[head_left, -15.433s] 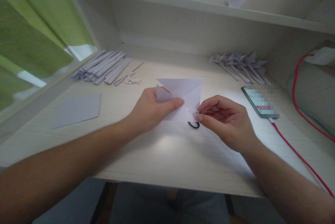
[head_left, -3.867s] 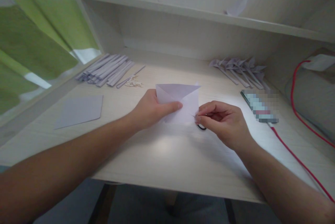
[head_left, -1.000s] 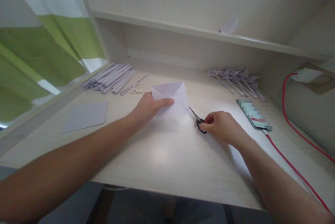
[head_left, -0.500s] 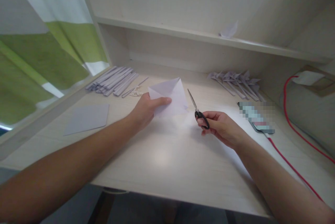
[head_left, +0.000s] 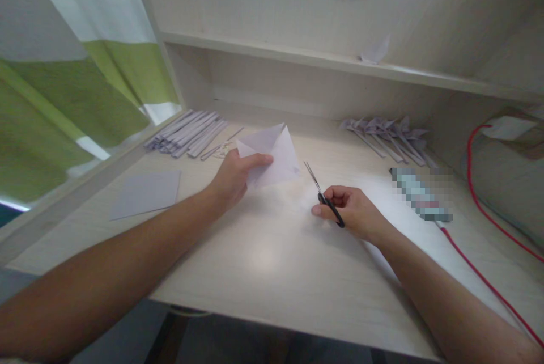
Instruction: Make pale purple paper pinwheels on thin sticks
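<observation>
My left hand (head_left: 234, 178) pinches a folded sheet of pale lilac paper (head_left: 272, 154) by its left side, holding it just above the desk. My right hand (head_left: 352, 212) is closed round the black handles of small scissors (head_left: 323, 200), whose blades point up and to the left, towards the paper. A short gap separates the blade tips from the paper's right edge. The blades look slightly apart.
A flat lilac sheet (head_left: 147, 194) lies at the left of the desk (head_left: 272, 262). Rolled paper sticks (head_left: 187, 132) are piled at the back left, several paper pinwheels (head_left: 389, 132) at the back right. A phone (head_left: 420, 200) on a red cable (head_left: 480, 265) lies to the right.
My right hand took up the scissors from the desk and has now lowered them slightly. The left hand raised and tilted the paper. The view has tipped upward.
</observation>
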A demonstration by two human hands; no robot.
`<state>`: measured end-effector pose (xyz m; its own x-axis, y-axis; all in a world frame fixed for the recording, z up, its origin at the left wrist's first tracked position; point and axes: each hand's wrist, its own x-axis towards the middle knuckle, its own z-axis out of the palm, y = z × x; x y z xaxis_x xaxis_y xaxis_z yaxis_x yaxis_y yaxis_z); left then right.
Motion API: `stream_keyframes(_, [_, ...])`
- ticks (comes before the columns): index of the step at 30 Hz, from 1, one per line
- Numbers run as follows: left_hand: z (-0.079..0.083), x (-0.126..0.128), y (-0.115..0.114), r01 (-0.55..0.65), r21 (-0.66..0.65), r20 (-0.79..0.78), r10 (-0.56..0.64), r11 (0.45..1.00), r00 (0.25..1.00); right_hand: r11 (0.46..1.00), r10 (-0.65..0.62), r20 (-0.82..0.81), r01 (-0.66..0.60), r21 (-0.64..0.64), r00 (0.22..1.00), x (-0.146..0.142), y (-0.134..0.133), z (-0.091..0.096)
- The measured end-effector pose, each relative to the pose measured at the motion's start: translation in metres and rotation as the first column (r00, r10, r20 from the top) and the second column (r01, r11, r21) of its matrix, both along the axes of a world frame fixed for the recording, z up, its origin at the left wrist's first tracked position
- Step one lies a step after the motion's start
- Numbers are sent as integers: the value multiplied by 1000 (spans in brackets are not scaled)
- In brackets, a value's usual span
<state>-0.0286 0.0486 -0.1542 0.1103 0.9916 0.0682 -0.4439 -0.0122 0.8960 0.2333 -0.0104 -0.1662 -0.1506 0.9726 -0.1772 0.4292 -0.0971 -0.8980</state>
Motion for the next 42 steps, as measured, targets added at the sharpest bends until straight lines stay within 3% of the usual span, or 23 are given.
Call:
stream_keyframes(11, [-1, 2, 0, -58, 29, -20, 59, 998, 998, 997, 75, -8, -74, 30, 997, 3, -2, -11])
stream_keyframes(20, [-3, 0, 0, -34, 40, -45, 36, 999, 998, 996, 80, 39, -81, 42, 996, 0, -6, -1])
stream_keyframes(35, [9, 1, -9, -36, 22, -93, 37, 999, 995, 994, 84, 71, -88, 61, 994, 4, -5, -3])
stream_keyframes(42, [4, 0, -5, -29, 34, -55, 31, 999, 998, 994, 82, 70, -86, 61, 994, 4, -5, -3])
